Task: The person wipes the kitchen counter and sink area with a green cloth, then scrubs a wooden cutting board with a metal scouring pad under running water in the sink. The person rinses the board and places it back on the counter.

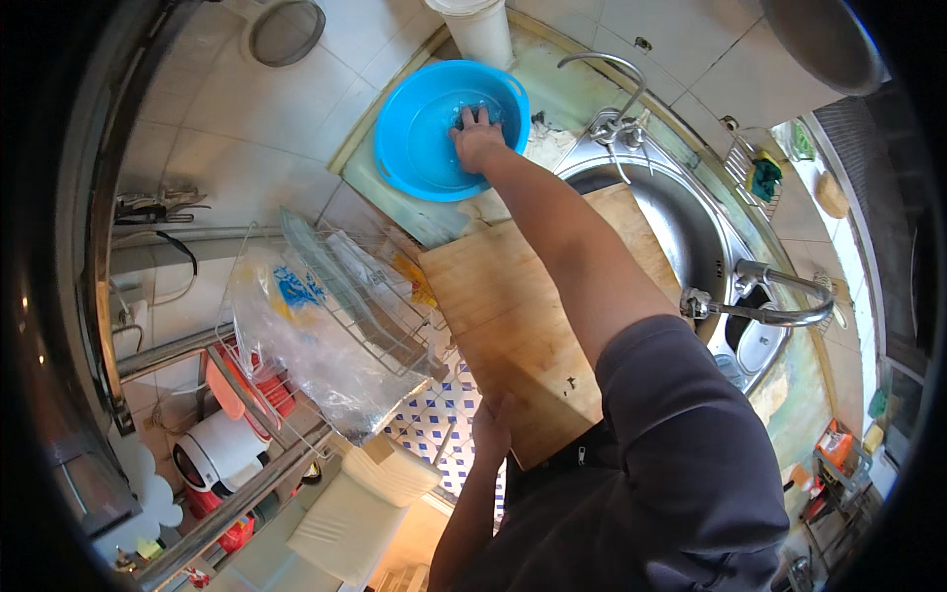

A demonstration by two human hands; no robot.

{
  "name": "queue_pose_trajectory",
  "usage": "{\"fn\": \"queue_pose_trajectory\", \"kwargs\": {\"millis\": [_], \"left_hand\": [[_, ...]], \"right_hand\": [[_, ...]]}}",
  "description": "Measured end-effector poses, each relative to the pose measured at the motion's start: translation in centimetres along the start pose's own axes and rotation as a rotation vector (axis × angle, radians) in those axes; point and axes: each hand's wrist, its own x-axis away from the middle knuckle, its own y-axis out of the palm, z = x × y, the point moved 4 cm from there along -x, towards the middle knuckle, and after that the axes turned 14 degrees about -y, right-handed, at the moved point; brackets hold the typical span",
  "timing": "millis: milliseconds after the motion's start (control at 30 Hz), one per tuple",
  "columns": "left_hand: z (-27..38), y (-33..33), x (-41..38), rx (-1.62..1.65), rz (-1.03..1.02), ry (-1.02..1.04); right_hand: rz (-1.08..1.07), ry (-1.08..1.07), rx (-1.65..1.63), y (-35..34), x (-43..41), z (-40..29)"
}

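Note:
My right hand [477, 142] reaches far forward into a blue plastic basin [414, 137]. Its fingers are apart, with the tips down in the water among some bubbles; no held thing shows. A large wooden cutting board [510, 318] lies tilted close to my body, its far right corner over the round steel sink [684, 214]. My left hand [492, 433] grips the board's near left edge, with the thumb on top and the other fingers hidden beneath. Dark marks [570, 385] show on the board's near part. My right forearm passes above the board.
Two curved taps, one at the back [636, 78] and one at right [799, 314], rise beside the sink. Behind the basin stands a white bucket [481, 37]. To the left, a wire rack [370, 296] holds plastic bags [311, 348]. A green-and-yellow sponge [764, 177] sits on a wall rack.

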Motion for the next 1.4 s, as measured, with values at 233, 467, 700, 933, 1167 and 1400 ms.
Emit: {"fn": "queue_pose_trajectory", "kwargs": {"millis": [233, 467, 700, 933, 1167, 1400], "left_hand": [[0.0, -0.1, -0.5, 0.123, -0.073, 0.018], [1.3, 0.0, 0.0, 0.092, -0.040, 0.054], [0.7, 0.0, -0.2, 0.067, -0.012, 0.030], [0.1, -0.1, -0.8, 0.084, -0.052, 0.034], [0.3, 0.4, -0.4, 0.291, -0.090, 0.004], [1.0, -0.2, -0.2, 0.134, -0.073, -0.042]], "right_hand": [[-0.033, 0.077, -0.235, 2.0, -2.7, 2.4], [0.180, 0.120, -0.390, -0.6, -1.8, 2.3], [-0.046, -0.086, 0.011, 0.4, -0.7, -0.1], [-0.121, 0.057, -0.525, 1.8, -2.6, 2.0], [0.068, 0.034, -0.133, -4.2, -1.6, 0.8], [0.044, 0.021, -0.002, -0.2, -1.7, -0.1]]}}
